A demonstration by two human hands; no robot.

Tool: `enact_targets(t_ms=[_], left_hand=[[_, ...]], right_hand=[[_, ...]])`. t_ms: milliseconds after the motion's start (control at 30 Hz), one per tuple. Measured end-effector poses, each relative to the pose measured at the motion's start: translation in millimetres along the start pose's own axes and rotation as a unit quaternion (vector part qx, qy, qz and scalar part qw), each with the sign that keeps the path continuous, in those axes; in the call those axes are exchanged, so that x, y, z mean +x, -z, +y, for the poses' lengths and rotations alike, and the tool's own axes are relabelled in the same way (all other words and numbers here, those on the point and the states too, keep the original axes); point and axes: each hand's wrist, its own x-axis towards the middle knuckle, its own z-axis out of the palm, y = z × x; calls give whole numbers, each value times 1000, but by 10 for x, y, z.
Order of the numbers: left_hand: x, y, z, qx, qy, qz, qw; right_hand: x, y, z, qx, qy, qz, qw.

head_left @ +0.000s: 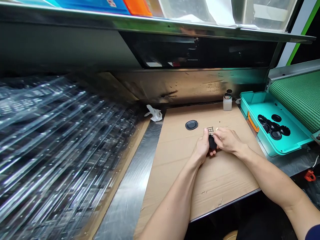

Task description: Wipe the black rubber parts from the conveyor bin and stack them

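Over the cardboard sheet (pixel 172 160), both my hands meet around a small black part (pixel 212 143). My left hand (pixel 202 146) is closed on it, thumb up along its side and fingertips showing underneath. A thin dark lattice piece (pixel 210 129) sticks up past the fingers at its far end. With thumb and fingers pinched, my right hand (pixel 226 139) works at the part's upper edge; what lies in that pinch is too small to make out. Farther off on the cardboard rests a dark oval disc (pixel 191 125), apart from both hands.
A teal tray (pixel 268 146) with several black round parts (pixel 274 126) stands right, beside a green mesh belt (pixel 297 95). A small bottle (pixel 227 103) stands at the back. Clear plastic trays (pixel 62 150) are stacked left, near a crumpled white cloth (pixel 155 114). A metal shelf (pixel 160 26) overhangs.
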Motion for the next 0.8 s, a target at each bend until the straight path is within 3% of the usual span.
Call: enact_targets(t_ms=[200,800], left_hand=[[-64,-34,45,125,19,16,992],[-55,-66,-16,154,-4,36,987]], right_hand=[[10,33,-16,-59,27,-23,998],[5,1,-39,-53,9,-17,998]])
